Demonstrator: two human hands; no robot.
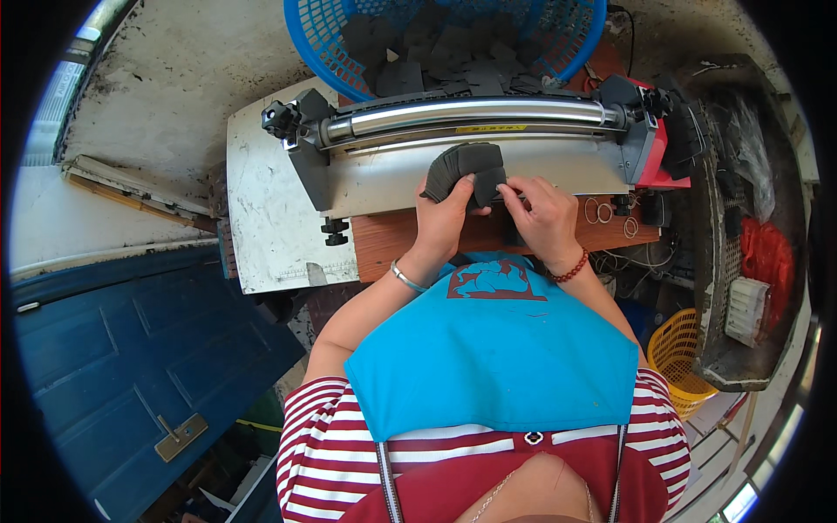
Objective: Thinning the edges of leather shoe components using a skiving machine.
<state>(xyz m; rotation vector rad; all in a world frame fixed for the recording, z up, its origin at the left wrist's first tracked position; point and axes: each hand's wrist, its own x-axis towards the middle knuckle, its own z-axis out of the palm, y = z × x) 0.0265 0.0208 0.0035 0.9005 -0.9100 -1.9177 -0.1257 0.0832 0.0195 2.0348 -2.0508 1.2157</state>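
Note:
A fanned stack of thin dark grey pieces (455, 172) is held in my left hand (443, 220), the thumb lying across its near edge. My right hand (545, 222) pinches the edge of a dark grey piece (490, 179) at the right side of the stack, finger and thumb together. Both hands are over the front metal plate (384, 187) of a bench machine. Behind them runs the machine's shiny metal roller (471, 116), held between dark end brackets. What material the pieces are, I cannot tell.
Beyond the roller stands a blue plastic basket (312, 50) with many loose dark pieces (479, 74). Several pale rings (597, 211) hang at the table's right. Further right are a dark trough (722, 296), a red plastic bag (767, 270) and a yellow basket (676, 353). A blue door (131, 349) is at left.

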